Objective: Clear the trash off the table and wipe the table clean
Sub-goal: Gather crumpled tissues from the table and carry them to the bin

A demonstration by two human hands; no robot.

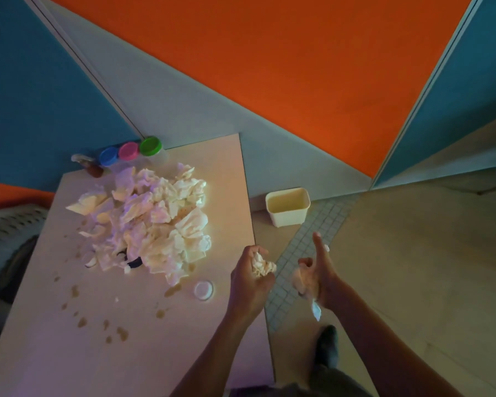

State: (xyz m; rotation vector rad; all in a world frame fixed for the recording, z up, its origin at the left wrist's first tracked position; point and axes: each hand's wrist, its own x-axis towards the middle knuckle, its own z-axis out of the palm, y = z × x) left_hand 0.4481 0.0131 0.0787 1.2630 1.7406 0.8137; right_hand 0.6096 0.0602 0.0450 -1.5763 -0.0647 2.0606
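A big heap of crumpled white tissues (152, 219) lies on the pale table (69, 353), with brown stains (118, 330) spread across the tabletop in front of it. At the table's right edge my left hand (248, 285) grips a crumpled tissue wad (262, 265). Beyond the edge, over the floor, my right hand (317, 270) holds another tissue wad (302, 279) in its curled fingers, with one finger sticking straight out. A cream waste bin (288, 206) stands on the floor to the right of the table, ahead of both hands.
Three small tubs with blue, pink and green lids (131, 151) and a small brown bottle (90, 166) stand at the table's far edge. A clear round lid (203, 290) lies near my left hand. My shoe (327, 345) is on the floor.
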